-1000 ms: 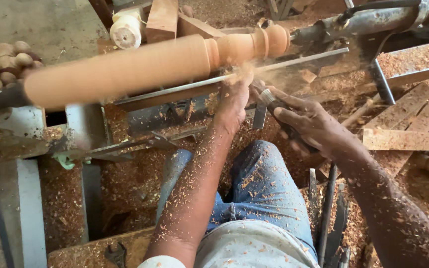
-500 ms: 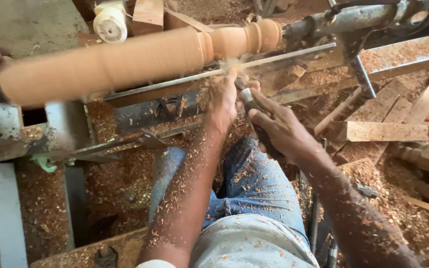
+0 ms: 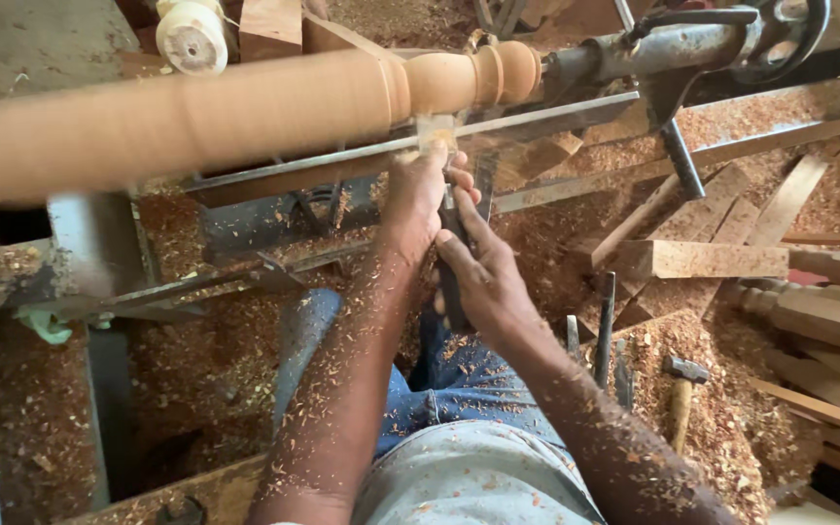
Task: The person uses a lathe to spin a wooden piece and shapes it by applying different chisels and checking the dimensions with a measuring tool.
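Heaps of sawdust (image 3: 702,379) (offcuts too) surround the lathe (image 3: 673,49).

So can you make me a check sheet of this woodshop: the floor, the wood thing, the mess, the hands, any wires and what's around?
Surface: floor covered in sawdust and shavings.
Job's things: long wooden spindle mounted on the lathe, blurred, with rounded beads near its right end; chisel laid over the metal tool rest, tip at the wood.
Clutter: hammer, spare metal tools standing in the shavings, wood offcuts at right.
Hands: left hand presses the chisel near the rest; right hand grips its handle. Both arms dusted with shavings.
Cables: nothing seen.
Surroundings: lathe tailstock with handwheel, pale wooden spool behind.
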